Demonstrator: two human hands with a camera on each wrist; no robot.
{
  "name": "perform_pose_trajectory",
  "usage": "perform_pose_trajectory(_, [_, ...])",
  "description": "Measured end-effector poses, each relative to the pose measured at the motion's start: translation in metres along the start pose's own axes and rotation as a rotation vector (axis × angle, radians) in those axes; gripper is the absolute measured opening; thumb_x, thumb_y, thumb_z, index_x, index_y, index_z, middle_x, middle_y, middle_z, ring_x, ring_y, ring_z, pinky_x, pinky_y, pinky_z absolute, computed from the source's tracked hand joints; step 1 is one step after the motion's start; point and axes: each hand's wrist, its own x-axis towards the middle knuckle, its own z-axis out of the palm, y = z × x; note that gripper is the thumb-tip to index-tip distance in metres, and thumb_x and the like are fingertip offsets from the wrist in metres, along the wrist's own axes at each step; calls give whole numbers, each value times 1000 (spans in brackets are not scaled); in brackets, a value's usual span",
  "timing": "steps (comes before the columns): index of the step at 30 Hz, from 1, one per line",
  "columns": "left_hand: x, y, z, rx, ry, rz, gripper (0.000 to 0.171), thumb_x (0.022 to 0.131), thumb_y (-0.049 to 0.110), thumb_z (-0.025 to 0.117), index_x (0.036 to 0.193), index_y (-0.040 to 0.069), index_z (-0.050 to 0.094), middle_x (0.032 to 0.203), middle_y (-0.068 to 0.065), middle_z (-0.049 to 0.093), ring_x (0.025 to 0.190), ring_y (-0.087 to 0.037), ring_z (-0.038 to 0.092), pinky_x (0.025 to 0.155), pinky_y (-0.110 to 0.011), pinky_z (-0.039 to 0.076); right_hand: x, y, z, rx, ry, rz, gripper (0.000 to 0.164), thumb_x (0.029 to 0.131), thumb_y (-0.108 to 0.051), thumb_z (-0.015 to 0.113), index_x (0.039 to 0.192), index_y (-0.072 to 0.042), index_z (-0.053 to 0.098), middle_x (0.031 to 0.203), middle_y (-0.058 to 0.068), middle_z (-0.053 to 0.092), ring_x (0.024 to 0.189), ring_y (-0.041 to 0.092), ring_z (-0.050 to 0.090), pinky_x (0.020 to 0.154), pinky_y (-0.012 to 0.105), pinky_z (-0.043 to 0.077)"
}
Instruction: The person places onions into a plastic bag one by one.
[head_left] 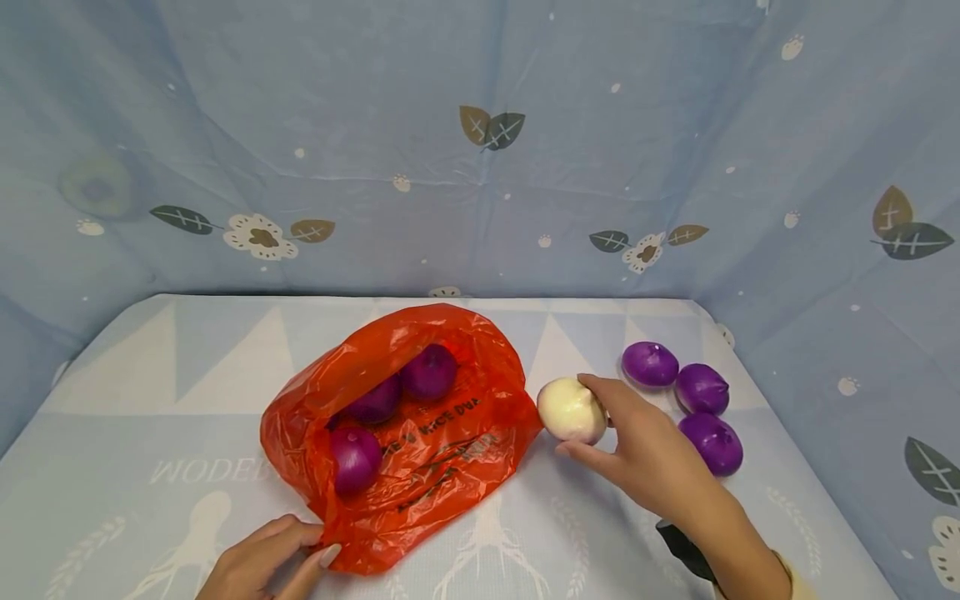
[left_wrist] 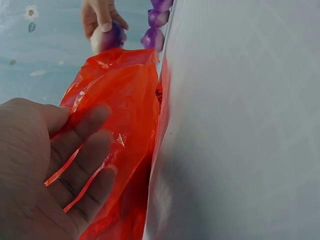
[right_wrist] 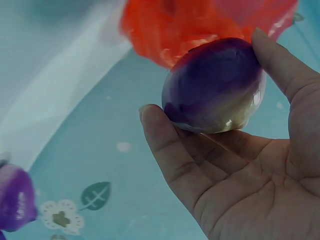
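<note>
My right hand (head_left: 651,446) grips an onion (head_left: 572,410) between thumb and fingers, beside the right edge of a red plastic bag (head_left: 465,475). Its pale end faces up in the head view, while the right wrist view shows the purple side of the onion (right_wrist: 215,85). The bag lies with its mouth spread, and several purple onions (head_left: 430,372) sit inside it. At the bag's near left corner, my left hand (head_left: 262,560) pinches the plastic edge between thumb and fingers. The left wrist view has the left hand (left_wrist: 65,155) against the red film.
Three more purple onions (head_left: 649,365) stand in a row on the table near its right edge. The table (head_left: 97,392) has a pale patterned cover. Behind and to the right hangs a blue curtain (head_left: 420,75) printed with leaves and flowers.
</note>
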Motion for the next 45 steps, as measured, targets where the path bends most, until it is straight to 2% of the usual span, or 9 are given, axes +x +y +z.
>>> perform_pose_trajectory(6, [0, 1, 0, 7, -6, -5, 49, 63, -9, 93, 91, 25, 71, 85, 25, 58, 70, 4, 55, 64, -9, 48, -7, -17, -6, 24, 17, -69, 79, 83, -40, 91, 146, -12, 53, 131, -3, 64, 108, 13, 65, 89, 37, 59])
perform_pose_trajectory(13, [1, 3, -1, 15, -17, -20, 48, 65, -8, 93, 91, 26, 71, 84, 26, 58, 70, 4, 55, 64, -9, 48, -11, -38, -9, 50, 20, -190, 80, 82, -41, 91, 146, -14, 53, 136, -7, 62, 121, 12, 63, 98, 37, 55])
perform_pose_trajectory(21, [-3, 0, -1, 22, -42, -57, 45, 67, -5, 93, 91, 27, 71, 85, 27, 57, 71, 3, 55, 66, -9, 48, -7, -61, 1, 72, -73, -279, 78, 83, -48, 89, 147, -22, 52, 140, -13, 59, 125, 7, 59, 103, 37, 52])
perform_pose_trajectory(30, [-1, 2, -1, 13, -21, -34, 48, 65, -8, 93, 90, 26, 71, 84, 27, 58, 70, 4, 55, 65, -9, 48, 6, -83, 21, 29, -146, -393, 81, 86, -39, 88, 151, -16, 46, 148, -3, 56, 132, 13, 56, 106, 39, 50])
perform_pose_trajectory(37, [-1, 0, 0, -17, -6, -1, 51, 63, -12, 92, 91, 24, 71, 83, 25, 58, 69, 4, 53, 62, -9, 47, 22, -89, 45, 26, -247, -383, 77, 90, -36, 85, 155, -17, 46, 152, 0, 51, 139, 18, 51, 110, 42, 46])
perform_pose_trajectory(45, [-1, -3, 2, -29, 2, 11, 50, 62, -12, 92, 91, 23, 71, 83, 24, 58, 69, 3, 54, 62, -10, 47, 36, -86, 81, 9, -241, -408, 77, 92, -36, 84, 156, -19, 45, 144, 2, 53, 126, 18, 59, 104, 35, 51])
